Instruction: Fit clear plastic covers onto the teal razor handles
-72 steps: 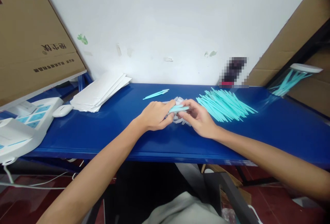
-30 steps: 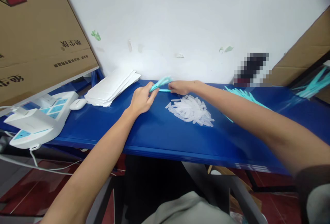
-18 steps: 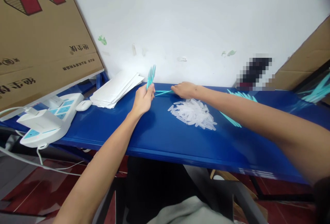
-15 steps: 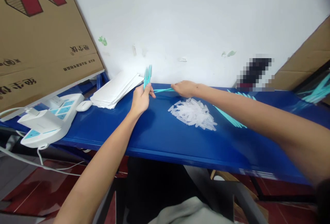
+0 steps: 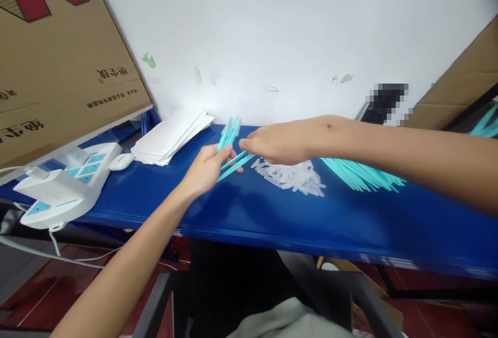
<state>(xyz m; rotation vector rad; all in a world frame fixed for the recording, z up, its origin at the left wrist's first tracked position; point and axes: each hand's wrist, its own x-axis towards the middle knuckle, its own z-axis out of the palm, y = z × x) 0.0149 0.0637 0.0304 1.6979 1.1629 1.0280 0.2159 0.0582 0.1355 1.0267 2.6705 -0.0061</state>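
Observation:
Several slim turquoise sticks (image 5: 230,135) are gripped in my left hand (image 5: 206,166), their translucent tips pointing up. More turquoise strips (image 5: 235,165) slant between the two hands. My right hand (image 5: 276,143) is closed at the upper end of these strips, palm down; its fingertips are partly hidden. Just beyond that hand, a heap of small translucent white plastic sleeves (image 5: 299,179) lies on the blue table (image 5: 249,213). Under my right forearm spreads a pile of turquoise sticks (image 5: 356,172), partly covered by the arm.
White envelope-like sheets (image 5: 167,135) are stacked at the left rear. A power strip (image 5: 101,164) with plugged chargers and a small white case (image 5: 122,161) sit left. A large cardboard box (image 5: 70,52) leans there; another carton (image 5: 459,89) stands right. The wall closes off the back.
Both hands have come a little nearer to me, and the right hand has moved left toward the left one. The strips between them now slant more steeply. More of the turquoise pile shows.

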